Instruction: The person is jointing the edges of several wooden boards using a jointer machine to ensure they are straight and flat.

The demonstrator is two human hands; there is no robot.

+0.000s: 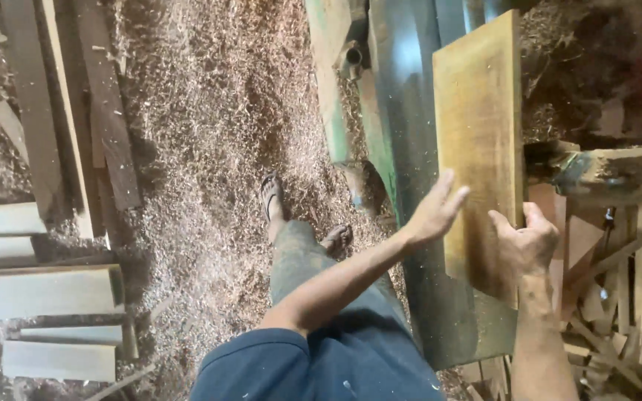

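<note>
Soft daylight, mildly blurred view from above

Even, warm light falls on the sawdust floor (209,111) and the board (481,134), without glare; the upper right corner sinks into dim shadow. Fine detail is smeared, the left hand (434,214) slightly motion-blurred, and lines at the edges bend.

One head-worn camera looks steeply down, close over the machine bed (410,223) and sawdust floor (209,148).
</note>
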